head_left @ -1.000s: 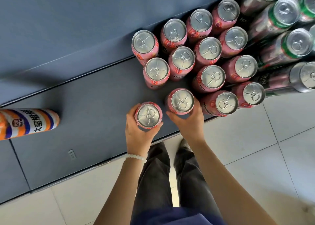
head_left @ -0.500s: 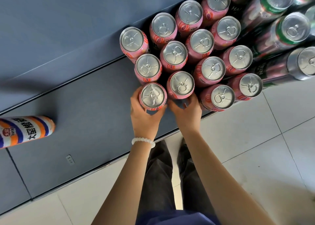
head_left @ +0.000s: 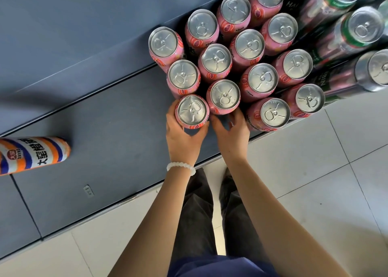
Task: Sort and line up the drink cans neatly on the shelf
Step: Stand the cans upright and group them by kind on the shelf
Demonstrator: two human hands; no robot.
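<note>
Pink drink can upright near the front edge of the grey shelf, touching the left end of a block of matching pink cans. Gripped by the left hand, thumb and fingers curled round its lower body, a white bead bracelet at the wrist. Just to the right, a second pink can already in the row, and in front of it the right hand, fingers spread and relaxed, holding nothing, fingertips close to that can; contact not clear. Further right, dark cans with green rims, packed the same way. Well apart at the shelf's left, an orange, blue and white striped can lying on its side.

Risk, as a judgement: block tight and close to the front edge, so too hard a push on the held can likely to knock neighbours crooked or nudge a front can off the lip. Lying can, unchecked, liable to roll.
</note>
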